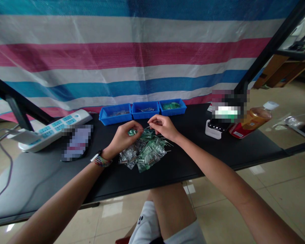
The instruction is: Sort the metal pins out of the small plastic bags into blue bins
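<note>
A thin metal pin [146,127] sits over the middle of the black counter [193,159], held up between the person's two hands. I see the right hand [157,124] pinching it at the fingertips. The left hand [135,130] has thumb and fingers curled together at the pin's other end, though I can't tell whether it grips the metal. Just below both hands, a heap of small clear bags [151,155], some with green inside, reaches toward the counter's front edge, and loose pins [167,142] poke out on its right side.

Three blue trays stand in a row at the back edge: the left tray [112,119] has small bits in it, the middle tray [139,115] some pins, the right tray [179,110] green pieces. A white power strip [58,126] lies toward the back left corner, and a bottle [254,120] stands near the right end.
</note>
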A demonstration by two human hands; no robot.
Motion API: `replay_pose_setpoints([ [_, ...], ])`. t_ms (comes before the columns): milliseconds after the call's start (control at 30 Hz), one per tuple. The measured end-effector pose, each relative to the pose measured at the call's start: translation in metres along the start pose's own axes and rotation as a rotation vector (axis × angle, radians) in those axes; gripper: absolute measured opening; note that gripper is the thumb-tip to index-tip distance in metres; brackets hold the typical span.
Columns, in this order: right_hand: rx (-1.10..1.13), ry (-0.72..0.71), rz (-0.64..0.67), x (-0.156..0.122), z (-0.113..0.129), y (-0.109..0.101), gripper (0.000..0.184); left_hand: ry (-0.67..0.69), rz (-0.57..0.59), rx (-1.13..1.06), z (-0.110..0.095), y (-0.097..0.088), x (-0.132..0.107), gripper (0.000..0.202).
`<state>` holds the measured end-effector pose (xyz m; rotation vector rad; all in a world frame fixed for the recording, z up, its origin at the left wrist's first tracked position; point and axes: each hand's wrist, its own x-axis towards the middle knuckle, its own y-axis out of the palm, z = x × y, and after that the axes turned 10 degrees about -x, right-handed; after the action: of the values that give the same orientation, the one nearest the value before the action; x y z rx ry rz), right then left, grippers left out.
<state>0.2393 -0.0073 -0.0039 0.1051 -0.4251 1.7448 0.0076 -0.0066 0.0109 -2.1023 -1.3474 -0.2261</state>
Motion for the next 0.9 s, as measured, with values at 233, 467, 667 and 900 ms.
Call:
replay_pose_setpoints([
  [233,0.058,0.047,0.007,-0.0030,0.0047,0.0028,0.030,-0.051,-0.056,-0.030,0.0044,-0.0007,0.0010,0.021],
  [467,0.101,0.009,0.027,-0.0078,0.0099,0.0068,0.032,-0.108,-0.059,-0.055,0.0033,-0.0021,0.0008,0.040],
  [667,0.091,0.030,0.050,-0.0057,0.0097,0.0079,0.032,-0.094,-0.070,-0.089,0.0021,-0.0003,-0.0001,0.048],
  [900,0.074,0.001,0.059,-0.0043,0.0088,0.0067,0.040,-0.065,-0.054,-0.123,-0.0042,-0.0025,-0.0012,0.036],
])
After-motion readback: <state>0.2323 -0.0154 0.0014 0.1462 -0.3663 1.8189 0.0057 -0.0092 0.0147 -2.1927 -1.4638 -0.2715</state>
